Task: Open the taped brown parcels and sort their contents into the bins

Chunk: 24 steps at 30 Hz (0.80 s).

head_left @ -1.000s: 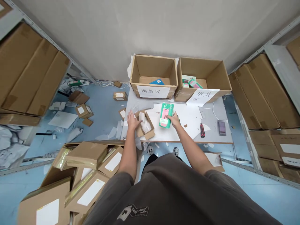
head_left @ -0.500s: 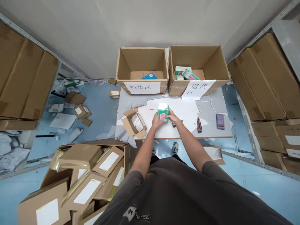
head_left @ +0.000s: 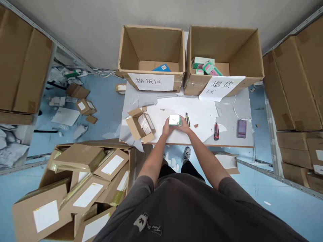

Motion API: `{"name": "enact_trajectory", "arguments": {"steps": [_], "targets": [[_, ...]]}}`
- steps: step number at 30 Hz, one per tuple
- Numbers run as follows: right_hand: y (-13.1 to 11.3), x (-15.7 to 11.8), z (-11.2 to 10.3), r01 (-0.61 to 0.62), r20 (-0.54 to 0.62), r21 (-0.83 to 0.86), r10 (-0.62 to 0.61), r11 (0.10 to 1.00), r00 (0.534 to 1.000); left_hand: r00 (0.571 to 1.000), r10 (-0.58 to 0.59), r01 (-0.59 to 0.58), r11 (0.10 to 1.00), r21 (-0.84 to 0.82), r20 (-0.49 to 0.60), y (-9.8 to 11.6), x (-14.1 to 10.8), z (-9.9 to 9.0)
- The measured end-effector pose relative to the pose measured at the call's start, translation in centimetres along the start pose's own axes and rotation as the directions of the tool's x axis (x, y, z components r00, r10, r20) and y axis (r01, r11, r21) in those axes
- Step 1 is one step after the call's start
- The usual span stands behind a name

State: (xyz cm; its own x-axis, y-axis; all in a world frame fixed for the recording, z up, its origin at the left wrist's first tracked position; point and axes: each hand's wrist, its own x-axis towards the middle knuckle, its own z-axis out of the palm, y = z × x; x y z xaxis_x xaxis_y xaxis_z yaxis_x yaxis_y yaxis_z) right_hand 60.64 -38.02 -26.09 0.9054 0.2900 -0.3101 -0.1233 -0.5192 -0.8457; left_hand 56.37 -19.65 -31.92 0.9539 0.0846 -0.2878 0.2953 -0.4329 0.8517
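A small white and green box (head_left: 174,120) is held over the table's front half, its white end facing up. My left hand (head_left: 166,128) grips its left side and my right hand (head_left: 184,125) its right side, both closed round it. Just beyond my right hand lies a black and yellow utility knife (head_left: 187,119). To the left of my left hand stands an opened small carton (head_left: 141,125) with white packing paper inside. A red and black utility knife (head_left: 216,131) rests farther right on the table.
Two large cartons with handwritten paper signs stand at the back: the left carton (head_left: 151,67) holds a blue box, the right carton (head_left: 227,67) several green and pink boxes. A phone (head_left: 241,129) lies at the right. Lower left, a big carton (head_left: 94,145) is full of parcels.
The box has turned, so its white end now shows instead of its green and pink face. My view has shifted, and the black and yellow knife is more exposed.
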Motion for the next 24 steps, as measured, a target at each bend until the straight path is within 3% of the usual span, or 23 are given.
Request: {"name": "enact_trajectory", "arguments": {"steps": [5,9,13,19,24], "targets": [[-2.0,-1.4,-0.9,0.004,-0.072,-0.107,-0.012,0.994,0.997,0.995,0.102,-0.102,0.995,-0.021,-0.003,1.7,-1.3,-2.2],[-3.5,-1.7,-0.4,0.04,-0.014,-0.041,-0.041,0.998,0.999,0.986,0.169,-0.169,0.986,-0.013,0.0,3.7,-3.0,-4.2],[-4.3,-1.6,0.6,-0.015,-0.05,-0.086,0.011,0.996,0.999,0.973,0.226,-0.223,0.972,0.073,-0.039,6.6,-3.7,-4.5],[-2.6,-1.2,1.4,0.012,-0.116,-0.139,-0.029,0.99,0.993,0.991,0.004,0.03,0.97,0.243,-0.136,9.8,-3.7,-2.7],[-1.2,-1.3,2.5,0.07,-0.186,-0.121,-0.092,0.99,0.978,0.996,0.007,0.022,0.951,0.31,-0.094,9.7,-3.7,-3.6]]}}
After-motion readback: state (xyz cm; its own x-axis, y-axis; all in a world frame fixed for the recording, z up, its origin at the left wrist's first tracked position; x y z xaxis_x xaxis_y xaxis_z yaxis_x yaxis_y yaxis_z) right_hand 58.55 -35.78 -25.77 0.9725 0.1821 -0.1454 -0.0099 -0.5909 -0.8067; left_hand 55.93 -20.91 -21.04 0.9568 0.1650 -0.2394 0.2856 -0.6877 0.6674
